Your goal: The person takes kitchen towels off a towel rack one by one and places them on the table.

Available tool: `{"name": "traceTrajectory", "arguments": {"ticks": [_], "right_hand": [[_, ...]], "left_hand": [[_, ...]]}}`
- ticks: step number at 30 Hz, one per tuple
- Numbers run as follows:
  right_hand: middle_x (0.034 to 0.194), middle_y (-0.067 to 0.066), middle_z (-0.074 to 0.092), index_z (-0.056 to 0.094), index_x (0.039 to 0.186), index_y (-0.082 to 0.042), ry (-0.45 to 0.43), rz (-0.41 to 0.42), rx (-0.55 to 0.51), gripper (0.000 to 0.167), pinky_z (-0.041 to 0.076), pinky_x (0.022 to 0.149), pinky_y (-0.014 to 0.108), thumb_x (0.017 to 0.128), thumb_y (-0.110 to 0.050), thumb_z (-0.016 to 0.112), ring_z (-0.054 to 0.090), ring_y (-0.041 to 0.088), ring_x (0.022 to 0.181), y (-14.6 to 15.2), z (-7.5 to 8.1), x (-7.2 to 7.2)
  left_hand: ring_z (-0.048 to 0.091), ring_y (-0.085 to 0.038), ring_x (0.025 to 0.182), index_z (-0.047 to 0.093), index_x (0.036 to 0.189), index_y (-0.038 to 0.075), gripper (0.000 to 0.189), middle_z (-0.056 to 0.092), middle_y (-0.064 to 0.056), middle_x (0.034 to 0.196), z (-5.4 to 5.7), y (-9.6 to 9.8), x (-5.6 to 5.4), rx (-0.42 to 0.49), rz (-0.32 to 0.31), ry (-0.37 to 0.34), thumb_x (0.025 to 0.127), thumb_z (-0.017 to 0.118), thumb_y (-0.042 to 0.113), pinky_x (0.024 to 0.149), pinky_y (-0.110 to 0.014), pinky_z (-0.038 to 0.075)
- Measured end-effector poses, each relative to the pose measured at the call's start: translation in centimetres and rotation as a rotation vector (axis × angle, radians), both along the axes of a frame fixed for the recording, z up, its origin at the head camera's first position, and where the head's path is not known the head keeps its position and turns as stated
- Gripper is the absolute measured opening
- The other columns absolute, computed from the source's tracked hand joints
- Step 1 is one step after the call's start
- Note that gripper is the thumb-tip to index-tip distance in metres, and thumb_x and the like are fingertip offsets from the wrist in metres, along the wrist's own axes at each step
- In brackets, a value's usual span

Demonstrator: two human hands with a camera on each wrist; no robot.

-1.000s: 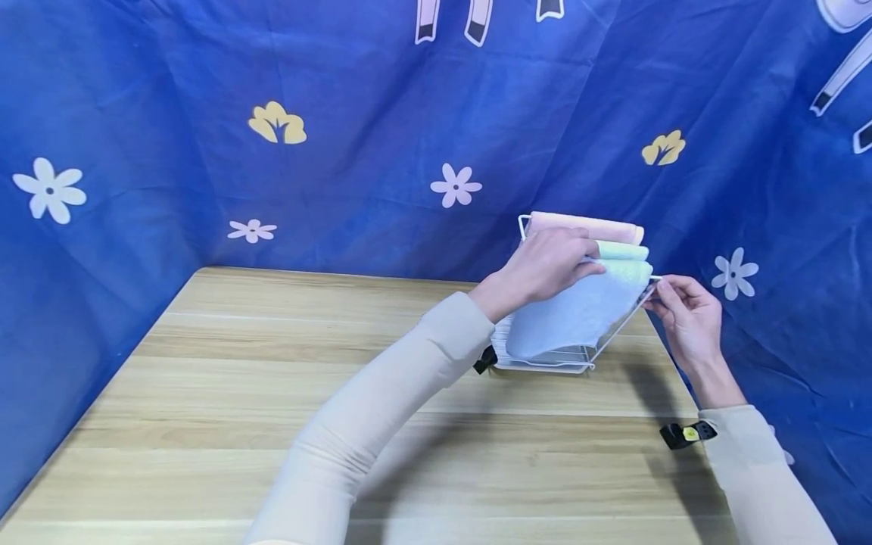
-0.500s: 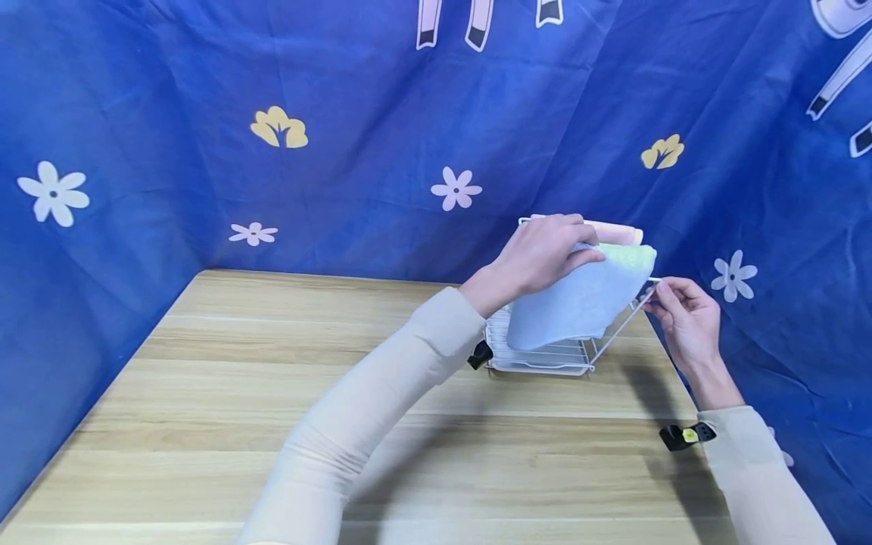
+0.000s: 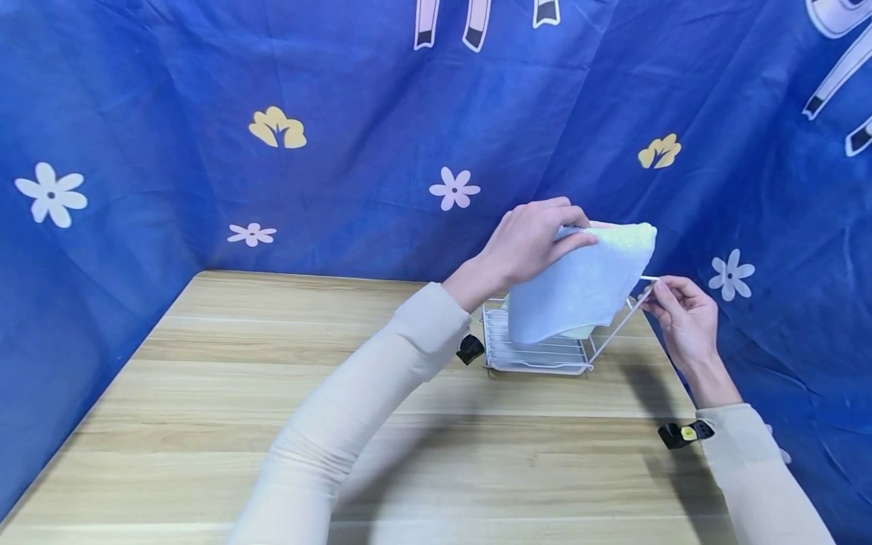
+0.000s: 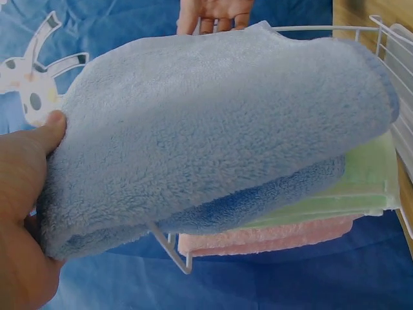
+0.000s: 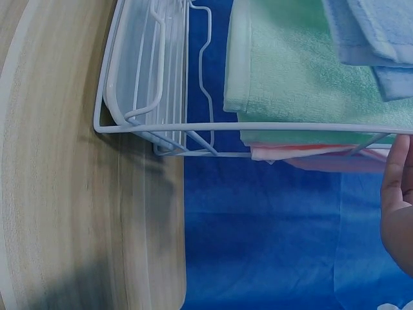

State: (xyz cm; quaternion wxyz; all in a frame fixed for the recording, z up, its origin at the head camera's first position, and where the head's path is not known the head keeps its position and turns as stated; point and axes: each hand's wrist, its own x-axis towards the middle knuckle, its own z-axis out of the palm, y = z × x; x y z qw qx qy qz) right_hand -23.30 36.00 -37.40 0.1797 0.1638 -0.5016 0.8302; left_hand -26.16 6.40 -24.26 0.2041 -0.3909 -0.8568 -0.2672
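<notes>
My left hand pinches a light blue towel by its upper folded edge, and the cloth hangs down over the white wire rack. A pale green towel and a pink towel hang on the rack behind the blue one. At the rack's upper right corner, my right hand holds the thin white frame between thumb and fingers. The left wrist view shows my left thumb on the near face of the blue towel; the other fingers are mostly hidden behind it.
The rack stands on a wooden table, near its back right corner, with a pale tray in its base. Blue printed cloth hangs close behind the table and along both sides.
My left hand has raised the blue towel up off the rack and slightly to the left, with more of the base wires showing beneath. My right hand has stayed on the frame.
</notes>
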Motion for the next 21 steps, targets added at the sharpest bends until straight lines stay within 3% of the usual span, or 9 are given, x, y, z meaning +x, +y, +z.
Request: {"name": "traceTrajectory", "arguments": {"ticks": [7, 16, 21], "right_hand": [[0.086, 0.015, 0.077, 0.072, 0.1, 0.008, 0.017, 0.023, -0.019, 0.017, 0.063, 0.069, 0.028, 0.1, 0.014, 0.056, 0.077, 0.02, 0.076, 0.0, 0.0, -0.1], [0.086, 0.015, 0.077, 0.072, 0.099, 0.008, 0.016, 0.027, -0.036, 0.018, 0.063, 0.069, 0.028, 0.1, 0.015, 0.056, 0.077, 0.021, 0.075, 0.0, 0.0, -0.1], [0.086, 0.016, 0.077, 0.072, 0.1, 0.009, 0.017, 0.035, -0.042, 0.017, 0.063, 0.07, 0.029, 0.1, 0.014, 0.057, 0.077, 0.021, 0.076, 0.0, -0.1, -0.1]], "left_hand": [[0.067, -0.01, 0.086, 0.079, 0.111, 0.019, 0.024, 0.075, 0.006, 0.104, 0.8, -0.8, 0.1, 0.074, -0.025, -0.018, 0.104, 0.066, 0.039, 0.075, -0.027, 0.053], [0.069, -0.01, 0.096, 0.079, 0.111, 0.017, 0.023, 0.078, 0.003, 0.108, 1.8, -1.8, 0.0, 0.149, -0.012, -0.075, 0.103, 0.07, 0.036, 0.084, -0.024, 0.053], [0.07, -0.011, 0.098, 0.079, 0.108, 0.014, 0.022, 0.078, 0.0, 0.106, 2.4, -2.3, 0.0, 0.208, -0.024, -0.054, 0.101, 0.072, 0.033, 0.089, -0.024, 0.053]]}}
